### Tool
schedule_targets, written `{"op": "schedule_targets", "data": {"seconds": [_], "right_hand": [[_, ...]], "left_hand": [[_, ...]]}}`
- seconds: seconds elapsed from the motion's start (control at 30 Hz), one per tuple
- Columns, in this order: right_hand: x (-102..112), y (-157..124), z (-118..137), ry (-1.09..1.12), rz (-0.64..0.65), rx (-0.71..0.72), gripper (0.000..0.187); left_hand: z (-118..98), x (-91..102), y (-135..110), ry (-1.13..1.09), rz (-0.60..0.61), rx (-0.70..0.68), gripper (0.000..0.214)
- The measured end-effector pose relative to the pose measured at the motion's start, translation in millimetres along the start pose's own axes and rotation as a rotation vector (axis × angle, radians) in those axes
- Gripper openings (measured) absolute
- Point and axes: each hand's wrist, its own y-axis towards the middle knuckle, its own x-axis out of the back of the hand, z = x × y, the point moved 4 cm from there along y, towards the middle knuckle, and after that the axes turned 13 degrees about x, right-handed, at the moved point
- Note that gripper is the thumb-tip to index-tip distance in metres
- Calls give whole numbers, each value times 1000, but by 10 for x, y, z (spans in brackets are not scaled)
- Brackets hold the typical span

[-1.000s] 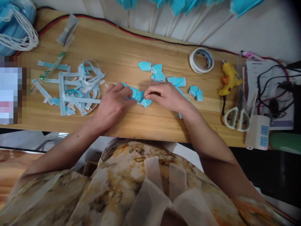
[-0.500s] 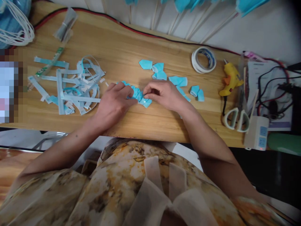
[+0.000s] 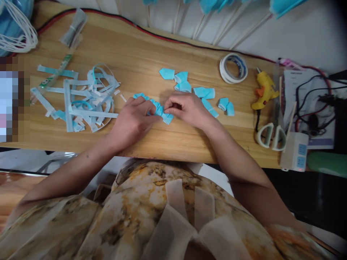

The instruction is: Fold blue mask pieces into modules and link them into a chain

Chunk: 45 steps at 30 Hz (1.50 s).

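Observation:
A gathered, ruffled strip of light-blue fabric (image 3: 158,108) lies on the wooden table (image 3: 151,146) between my hands. My left hand (image 3: 135,117) rests over the strip's left part, fingers curled with thumb and forefinger gripping it. At the strip's right end, my right hand (image 3: 187,108) pinches its edge between thumb and fingertips. Part of the strip is hidden beneath my left fingers. Just beyond and to the right of my right hand are several cut blue pieces, among them a pointed piece (image 3: 166,74), a folded piece (image 3: 204,92) and a small pair (image 3: 226,105).
Left, a tangled heap of pale-blue strips and white cords (image 3: 89,95). Right, a tape roll (image 3: 233,68), yellow glue gun (image 3: 265,90), white-handled scissors (image 3: 271,136) and a white power socket block (image 3: 294,151). A red-black cable (image 3: 151,33) runs along the back, below blue shapes on sticks (image 3: 287,6).
The whole view has shifted slightly. Both hands keep their hold on the ruffled strip, with only a tiny shift of the fingers.

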Motion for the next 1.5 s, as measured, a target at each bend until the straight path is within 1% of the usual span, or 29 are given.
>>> {"op": "schedule_targets", "data": {"seconds": [0.07, 0.2, 0.33, 0.4, 0.47, 0.57, 0.67, 0.77, 0.87, 0.93, 1.07, 1.13, 1.23, 1.3, 1.37, 1.43, 1.5], "right_hand": [[-9, -2, -12, -9, 1, 2, 9], [-6, 6, -20, -1, 0, 26, 13], [76, -12, 31, -7, -42, 42, 24], [120, -47, 77, -60, -71, 57, 25], [132, -89, 122, -132, -73, 92, 24], [89, -134, 152, -231, -38, 146, 32], [22, -129, 155, -320, 0, 173, 37], [-30, -88, 165, -418, 38, 163, 39], [-33, -63, 155, -465, 56, 128, 38], [21, -77, 129, -458, 8, 106, 37], [247, -161, 103, -421, -189, 109, 36], [356, -191, 136, -397, -257, 151, 36], [481, -199, 251, -422, -324, 273, 38], [513, -196, 317, -472, -294, 315, 39], [494, -210, 340, -493, -195, 282, 40], [436, -262, 338, -477, -105, 232, 40], [352, -344, 328, -458, -64, 205, 40]], "left_hand": [[-15, -29, 1, 26, 25, -7, 38], [-12, -78, 13, 44, 127, 53, 43], [-6, -78, 22, 26, 152, 64, 43], [3, -81, 24, 15, 170, 82, 41], [5, -78, 25, 11, 166, 84, 41], [-3, -75, 23, 24, 139, 62, 43], [2, -85, 22, 15, 146, 74, 42], [9, -95, 25, 18, 173, 83, 41], [-2, -94, 24, 59, 157, 35, 44], [-5, -95, 21, 72, 126, 20, 43], [6, -117, 12, 64, 84, 38, 39], [22, -118, 6, 28, 67, 51, 37], [60, -81, -3, -60, 0, 63, 33], [78, -38, -11, -102, -70, 48, 30], [77, -8, -18, -117, -114, 22, 28], [51, 2, -22, -113, -116, -9, 26], [13, -6, -24, -108, -90, -26, 25]]}}
